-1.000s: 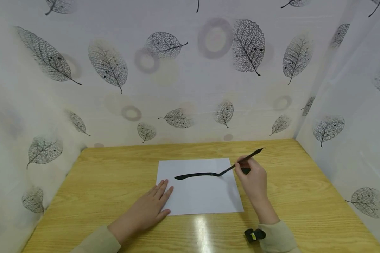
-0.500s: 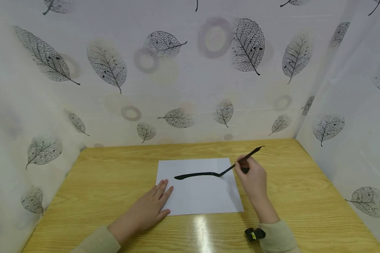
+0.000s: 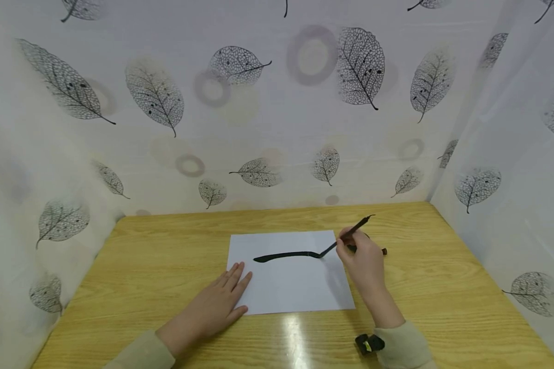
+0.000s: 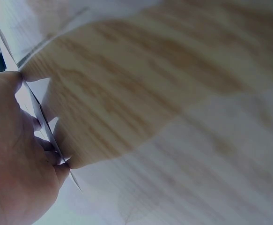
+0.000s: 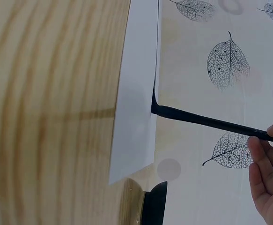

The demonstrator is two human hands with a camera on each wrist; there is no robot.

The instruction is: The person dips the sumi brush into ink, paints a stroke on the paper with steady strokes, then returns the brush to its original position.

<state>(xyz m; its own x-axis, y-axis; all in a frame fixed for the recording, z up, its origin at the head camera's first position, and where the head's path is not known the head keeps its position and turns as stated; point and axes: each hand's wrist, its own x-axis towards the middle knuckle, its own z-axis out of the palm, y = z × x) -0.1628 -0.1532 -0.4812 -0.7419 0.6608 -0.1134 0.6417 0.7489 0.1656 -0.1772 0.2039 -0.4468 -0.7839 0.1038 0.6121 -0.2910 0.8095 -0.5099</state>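
A white sheet of paper (image 3: pixel 291 287) lies on the wooden table, bearing one long black ink stroke (image 3: pixel 281 254). My right hand (image 3: pixel 364 261) pinches an ink brush (image 3: pixel 339 241) by its dark handle. The brush slants up to the right, and its bristles (image 5: pixel 166 111) meet the paper at the stroke's right end. Fingers spread, my left hand (image 3: pixel 217 302) rests flat on the paper's left edge. In the left wrist view the left hand (image 4: pixel 19 150) is seen from the side against the sheet, which stands nearly edge-on there.
Beyond the paper's right edge is a dark rounded object (image 5: pixel 155 204), mostly hidden behind my right hand in the head view. A black strap buckle (image 3: pixel 369 344) hangs at the right sleeve. Leaf-printed white curtain (image 3: pixel 268 118) encloses the table (image 3: pixel 166 256) at the back and sides.
My right hand has shifted slightly left, and the brush's upper end has swung left with it. The brush tip stays at the stroke's right end. The left hand holds still.
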